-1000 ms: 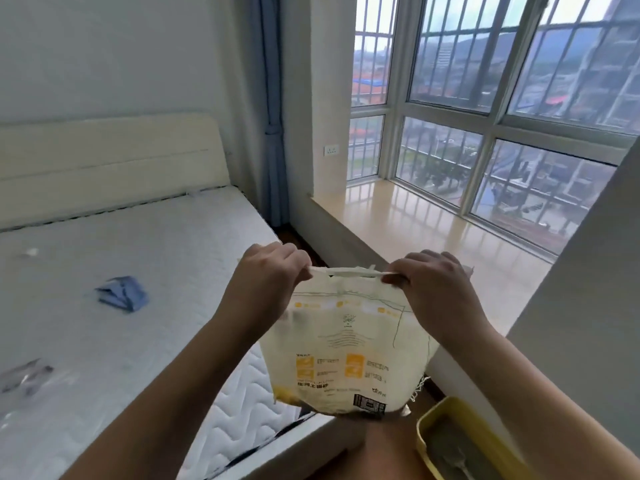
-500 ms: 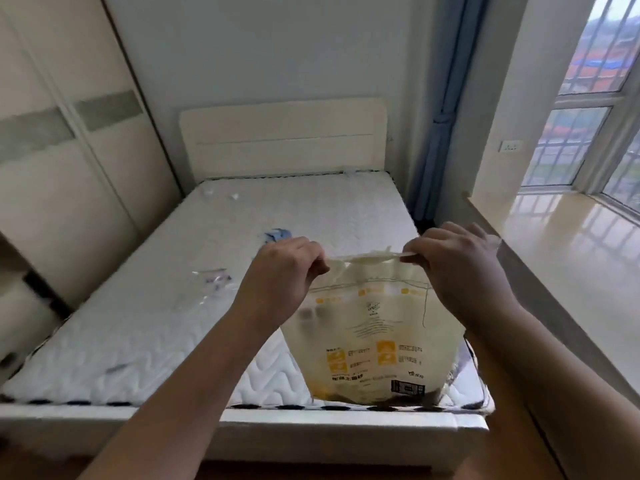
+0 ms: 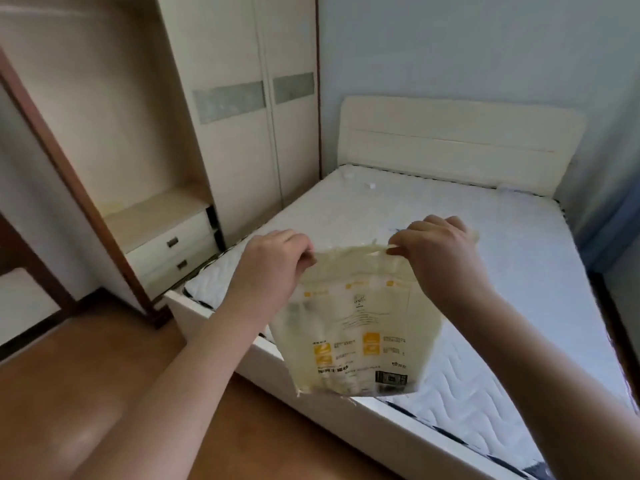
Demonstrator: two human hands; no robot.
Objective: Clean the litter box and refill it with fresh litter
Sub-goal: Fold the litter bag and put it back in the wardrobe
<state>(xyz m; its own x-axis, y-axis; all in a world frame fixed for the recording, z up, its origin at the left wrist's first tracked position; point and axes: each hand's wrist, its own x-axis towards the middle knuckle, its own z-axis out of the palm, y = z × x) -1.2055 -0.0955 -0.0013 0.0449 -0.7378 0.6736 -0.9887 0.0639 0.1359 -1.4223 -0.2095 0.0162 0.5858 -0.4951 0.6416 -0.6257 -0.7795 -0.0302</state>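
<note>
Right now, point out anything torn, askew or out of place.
The litter bag, pinched at its top by the left hand and the right hand, has a ragged bottom edge with frayed strands. Small white scraps lie on the bare mattress. No spill shows.

I'm looking into a bedroom in a home: a bed (image 3: 519, 271) with a bare quilted white mattress and a cream headboard (image 3: 457, 143) stands against a pale blue wall (image 3: 467, 46). Along the left side I see a tall cream wardrobe (image 3: 259, 116) with frosted strips across its doors, and beside it an open niche over two drawers (image 3: 173, 251) with metal pulls. The floor (image 3: 86, 393) is glossy brown wood, and a dark wood door frame (image 3: 69, 174) runs down at far left.
</note>
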